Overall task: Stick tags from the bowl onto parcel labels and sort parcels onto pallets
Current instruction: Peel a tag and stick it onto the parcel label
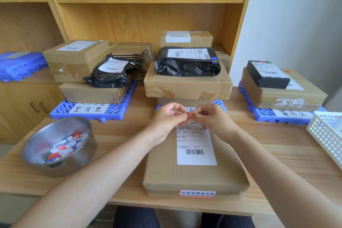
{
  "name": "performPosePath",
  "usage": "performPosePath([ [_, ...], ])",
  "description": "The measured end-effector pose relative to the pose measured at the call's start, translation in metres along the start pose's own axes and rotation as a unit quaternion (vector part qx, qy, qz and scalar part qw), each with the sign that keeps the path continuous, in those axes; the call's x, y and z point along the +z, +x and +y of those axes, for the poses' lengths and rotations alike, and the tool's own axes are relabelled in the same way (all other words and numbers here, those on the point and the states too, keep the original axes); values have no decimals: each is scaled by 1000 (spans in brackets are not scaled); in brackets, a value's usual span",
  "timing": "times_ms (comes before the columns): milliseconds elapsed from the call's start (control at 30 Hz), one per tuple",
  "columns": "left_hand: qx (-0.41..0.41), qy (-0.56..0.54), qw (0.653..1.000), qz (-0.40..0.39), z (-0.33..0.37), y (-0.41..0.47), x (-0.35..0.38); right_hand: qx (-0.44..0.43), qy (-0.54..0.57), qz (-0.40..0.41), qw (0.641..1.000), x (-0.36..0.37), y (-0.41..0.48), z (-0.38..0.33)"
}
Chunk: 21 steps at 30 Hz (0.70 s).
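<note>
Directly beneath the pinch, a cardboard parcel (194, 163) lies label (195, 144) up on the table (114, 135). The left hand (167, 119) and right hand (211, 118) meet, fingertips clamped on 1 small red tag (187, 115). Down-left of the grip sits the steel bowl (59, 146). Judged risk: the sticky tag folding onto itself or covering the barcode.

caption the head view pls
Left hand and right hand pinch a red tag over a cardboard parcel, steel bowl nearby
</note>
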State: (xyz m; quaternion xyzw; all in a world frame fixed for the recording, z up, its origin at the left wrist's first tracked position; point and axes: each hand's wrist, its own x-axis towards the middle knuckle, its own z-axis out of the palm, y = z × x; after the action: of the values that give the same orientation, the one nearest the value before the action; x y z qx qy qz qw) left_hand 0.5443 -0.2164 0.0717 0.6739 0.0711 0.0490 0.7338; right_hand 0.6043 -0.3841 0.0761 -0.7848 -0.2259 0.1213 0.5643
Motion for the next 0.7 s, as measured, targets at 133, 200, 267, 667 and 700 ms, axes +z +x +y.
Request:
performPosePath([
  [133, 4, 19, 1000, 14, -2, 2, -1, -1, 4, -20, 1000, -1, 0, 2],
  [200, 10, 46, 999, 25, -2, 3, -1, -3, -13, -22, 1000, 0, 1, 2],
  [267, 18, 81, 996, 41, -2, 4, -1, -4, -31, -19, 999, 1, 2, 1],
  [667, 55, 141, 984, 91, -5, 10, 7, -18, 3, -17, 1000, -2, 4, 0],
  [700, 55, 142, 984, 91, -6, 10, 8, -21, 9, -19, 1000, -3, 4, 1],
])
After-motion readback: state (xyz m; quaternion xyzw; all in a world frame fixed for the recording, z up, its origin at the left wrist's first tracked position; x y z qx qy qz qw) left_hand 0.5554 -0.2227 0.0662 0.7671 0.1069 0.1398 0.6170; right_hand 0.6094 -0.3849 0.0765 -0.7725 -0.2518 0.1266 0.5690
